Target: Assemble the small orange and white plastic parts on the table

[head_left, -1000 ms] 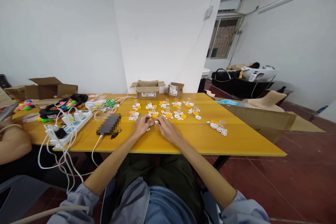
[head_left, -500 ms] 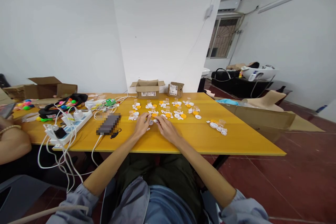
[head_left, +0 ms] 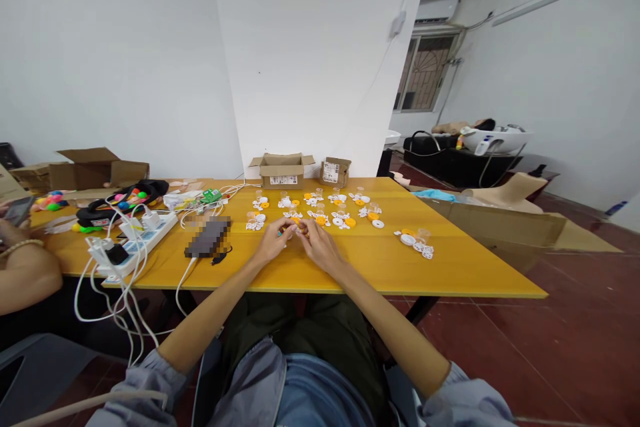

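My left hand [head_left: 271,242] and my right hand [head_left: 320,245] meet over the middle of the table, fingertips nearly touching. Both are closed in a pinch around something small and pale, too hidden to name. Around them lie several little groups of parts: white discs with holes, orange rings and small clear cups. An orange ring [head_left: 350,222] and a white ring [head_left: 379,224] lie to the right of my hands. Left of them stands a clear cup [head_left: 251,217]. Farther right is a separate group with a white ring [head_left: 408,239] and holed white discs [head_left: 427,252].
An open cardboard box [head_left: 283,181] and a smaller carton [head_left: 335,172] stand at the back edge. To the left are a blurred dark device [head_left: 209,238] and a white power strip [head_left: 140,243] with trailing cables. Another person's arm [head_left: 27,273] rests at far left.
My fingertips have drawn closer together and now pinch the small thing between them. A round, clear-looking piece seen below my fingers before is now hidden. The parts on the table stay put.
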A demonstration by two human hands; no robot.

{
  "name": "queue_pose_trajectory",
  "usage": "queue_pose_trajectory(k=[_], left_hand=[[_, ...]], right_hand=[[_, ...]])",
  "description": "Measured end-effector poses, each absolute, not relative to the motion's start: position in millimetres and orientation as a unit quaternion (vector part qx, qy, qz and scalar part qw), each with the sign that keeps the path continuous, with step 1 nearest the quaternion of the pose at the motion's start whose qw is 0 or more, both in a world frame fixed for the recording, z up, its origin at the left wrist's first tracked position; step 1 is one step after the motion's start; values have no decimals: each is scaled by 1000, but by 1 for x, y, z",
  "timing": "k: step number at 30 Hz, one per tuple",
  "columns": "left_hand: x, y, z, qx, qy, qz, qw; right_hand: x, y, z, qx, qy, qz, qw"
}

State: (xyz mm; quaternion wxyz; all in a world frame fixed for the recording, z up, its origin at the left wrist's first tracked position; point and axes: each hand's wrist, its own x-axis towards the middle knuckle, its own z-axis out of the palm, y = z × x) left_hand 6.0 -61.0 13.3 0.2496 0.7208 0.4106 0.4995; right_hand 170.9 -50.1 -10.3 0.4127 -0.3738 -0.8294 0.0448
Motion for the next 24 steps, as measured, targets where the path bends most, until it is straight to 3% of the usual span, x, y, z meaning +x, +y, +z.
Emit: queue_pose_trajectory(k=[9, 24], left_hand=[[4, -59, 14, 730, 390, 498, 257], [3, -53, 9, 705, 392, 503, 310]], right_hand=[[170, -57, -1, -481, -831, -4, 279], [171, -56, 2, -498, -828, 0, 259]])
